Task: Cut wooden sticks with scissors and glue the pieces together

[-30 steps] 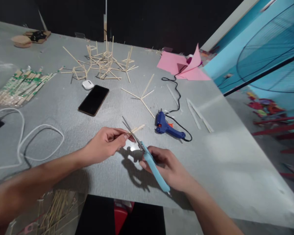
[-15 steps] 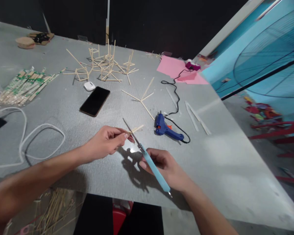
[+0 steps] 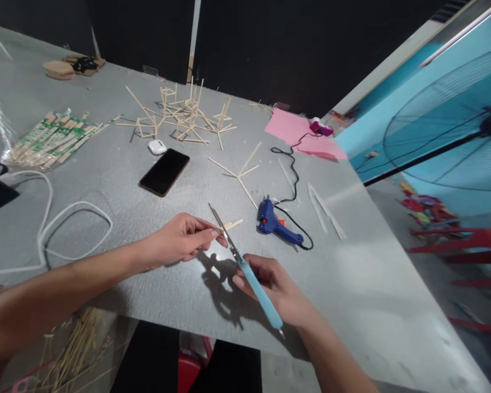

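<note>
Between the fingertips of my left hand point(image 3: 190, 237) is a thin wooden stick point(image 3: 234, 224), its free end pointing right. My right hand point(image 3: 272, 284) is closed on scissors point(image 3: 258, 292) with light blue handles. The blades cross the stick just beside my left fingertips, and they look nearly closed. Right of the stick, a blue glue gun point(image 3: 276, 224) lies on the grey table. Beyond my hands lies a small branching piece of joined sticks point(image 3: 238, 176). A larger frame of joined sticks point(image 3: 186, 117) stands farther back.
A black phone point(image 3: 164, 172) and a white earbud case point(image 3: 157, 147) lie left of centre. Packaged chopsticks point(image 3: 55, 139) and a white cable point(image 3: 45, 218) are at the left. Glue sticks point(image 3: 326, 210) and pink paper point(image 3: 288, 128) lie to the right. A fan point(image 3: 454, 120) stands beyond the table edge.
The scissor blades have drawn closer together on the stick. Both hands keep about the same place, while the whole view has shifted and tilted slightly.
</note>
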The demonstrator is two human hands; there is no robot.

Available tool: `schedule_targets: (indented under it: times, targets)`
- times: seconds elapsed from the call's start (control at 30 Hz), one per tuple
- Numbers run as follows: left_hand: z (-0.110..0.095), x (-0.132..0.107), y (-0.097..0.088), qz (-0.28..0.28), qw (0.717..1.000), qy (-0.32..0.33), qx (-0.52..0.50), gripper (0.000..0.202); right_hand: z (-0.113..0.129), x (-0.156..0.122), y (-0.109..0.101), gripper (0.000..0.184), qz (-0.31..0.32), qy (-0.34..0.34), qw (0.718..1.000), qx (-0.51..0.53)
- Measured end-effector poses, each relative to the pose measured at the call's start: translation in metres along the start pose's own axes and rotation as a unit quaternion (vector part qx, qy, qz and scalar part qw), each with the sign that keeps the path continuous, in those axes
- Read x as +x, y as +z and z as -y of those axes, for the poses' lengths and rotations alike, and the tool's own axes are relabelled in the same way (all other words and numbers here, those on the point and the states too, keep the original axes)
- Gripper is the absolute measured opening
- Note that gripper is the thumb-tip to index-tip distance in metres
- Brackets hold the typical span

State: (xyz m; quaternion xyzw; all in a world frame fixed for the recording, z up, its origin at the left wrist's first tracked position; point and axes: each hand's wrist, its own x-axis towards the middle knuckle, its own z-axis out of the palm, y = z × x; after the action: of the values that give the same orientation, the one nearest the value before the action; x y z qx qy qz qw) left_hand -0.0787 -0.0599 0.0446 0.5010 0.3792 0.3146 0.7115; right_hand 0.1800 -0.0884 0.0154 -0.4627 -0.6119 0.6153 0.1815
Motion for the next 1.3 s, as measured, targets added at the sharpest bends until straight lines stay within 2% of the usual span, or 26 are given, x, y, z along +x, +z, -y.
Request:
schedule_targets:
  times: [0.23,0.47,0.57,0.73,0.8,0.83,0.87,0.93,1.0,1.03,1.1,1.3]
  targets:
    - [0.002,0.001,0.0,0.01,1.0,-0.008,-0.021,0.024,-0.001,-0.001,-0.001,0.04,0.005,0.005,1.0,0.001]
    - [0.003,0.001,0.002,-0.009,0.999,-0.025,-0.041,0.032,0.001,0.002,-0.002,0.041,0.003,0.002,1.0,0.02]
    - [0.004,0.002,0.001,-0.012,1.0,-0.018,-0.007,0.035,0.001,0.003,-0.001,0.044,0.002,0.011,1.0,0.029]
    - [0.006,0.004,-0.005,-0.067,0.986,0.075,0.132,0.035,0.002,0.002,-0.002,0.047,-0.002,0.006,1.0,0.028]
    - [0.009,0.006,-0.009,-0.111,0.964,0.118,0.213,0.035,0.0,0.002,-0.005,0.047,-0.013,-0.001,1.0,0.018]
    - [0.01,0.007,-0.012,-0.135,0.943,0.138,0.27,0.033,-0.002,0.002,-0.006,0.048,-0.022,-0.005,1.0,0.015]
    - [0.013,0.009,-0.015,-0.161,0.914,0.153,0.34,0.032,-0.003,0.003,-0.008,0.049,-0.032,-0.009,0.999,0.015]
    - [0.019,0.014,-0.021,-0.194,0.831,0.158,0.497,0.028,-0.007,0.005,-0.01,0.05,-0.05,-0.017,0.998,0.026]
    - [0.026,0.021,-0.027,-0.189,0.756,0.134,0.612,0.023,-0.009,0.007,-0.012,0.051,-0.064,-0.019,0.997,0.042]
    - [0.029,0.024,-0.03,-0.179,0.736,0.121,0.642,0.022,-0.01,0.008,-0.012,0.051,-0.069,-0.018,0.996,0.05]
    - [0.034,0.029,-0.035,-0.171,0.721,0.106,0.664,0.021,-0.009,0.011,-0.011,0.051,-0.075,-0.015,0.995,0.063]
    - [0.035,0.033,-0.041,-0.201,0.71,0.106,0.666,0.024,-0.001,0.023,-0.005,0.054,-0.102,-0.036,0.989,0.1]
